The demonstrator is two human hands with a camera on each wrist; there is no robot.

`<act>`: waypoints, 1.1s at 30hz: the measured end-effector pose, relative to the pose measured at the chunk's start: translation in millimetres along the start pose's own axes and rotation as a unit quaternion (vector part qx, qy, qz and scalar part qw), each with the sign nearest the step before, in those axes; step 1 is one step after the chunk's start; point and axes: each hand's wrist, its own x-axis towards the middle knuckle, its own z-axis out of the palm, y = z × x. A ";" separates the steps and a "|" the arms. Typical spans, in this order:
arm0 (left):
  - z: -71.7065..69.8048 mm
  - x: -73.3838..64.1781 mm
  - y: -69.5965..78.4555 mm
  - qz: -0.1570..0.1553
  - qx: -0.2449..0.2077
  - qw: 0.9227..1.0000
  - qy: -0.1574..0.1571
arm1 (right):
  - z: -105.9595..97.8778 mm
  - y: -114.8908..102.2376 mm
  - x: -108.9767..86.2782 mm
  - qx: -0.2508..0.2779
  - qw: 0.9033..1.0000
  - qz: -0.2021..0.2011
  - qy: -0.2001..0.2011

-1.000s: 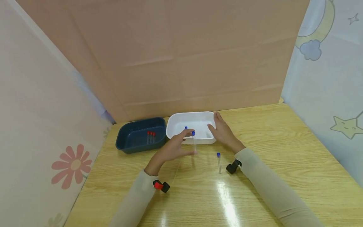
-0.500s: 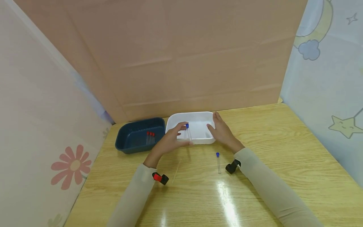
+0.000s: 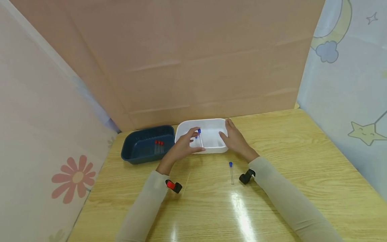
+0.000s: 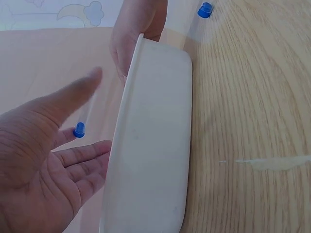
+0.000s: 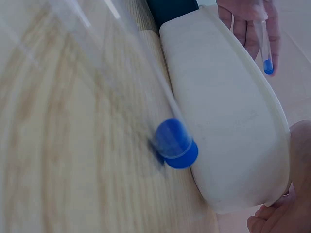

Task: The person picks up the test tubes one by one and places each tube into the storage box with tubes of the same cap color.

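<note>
My left hand (image 3: 181, 148) holds a clear test tube with a blue cap (image 3: 199, 130) over the white basin (image 3: 208, 150). The tube is pinched lengthwise, its cap at the index finger and its other end at the thumb; the left wrist view shows the blue cap (image 4: 79, 129) against the index finger. Another blue cap (image 3: 196, 136) shows inside the basin, its tube mostly hidden by my fingers. At the basin's right end, my right hand (image 3: 239, 141) grips the rim. A second blue-capped test tube (image 3: 231, 173) lies on the table nearer me.
A dark blue basin (image 3: 128, 159) stands against the white one's left side, with several red-capped test tubes (image 3: 159, 147) in it. Both basins sit near the back edge of the wooden table (image 3: 272, 141). Behind them hangs a brown sheet (image 3: 193, 67).
My left hand has carried the blue-capped test tube forward and slightly left, from in front of the white basin to above it. My right hand has stayed on the rim.
</note>
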 end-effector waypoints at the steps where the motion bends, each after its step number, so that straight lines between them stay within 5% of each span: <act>1: 0.8 0.9 -1.0 -0.001 0.004 1.000 -0.001 | 0.2 0.0 -0.2 0.001 1.000 -0.001 0.000; 33: 7.4 19.9 -12.0 -0.077 0.051 0.996 0.014 | -0.2 0.9 -1.5 0.000 1.000 0.002 0.001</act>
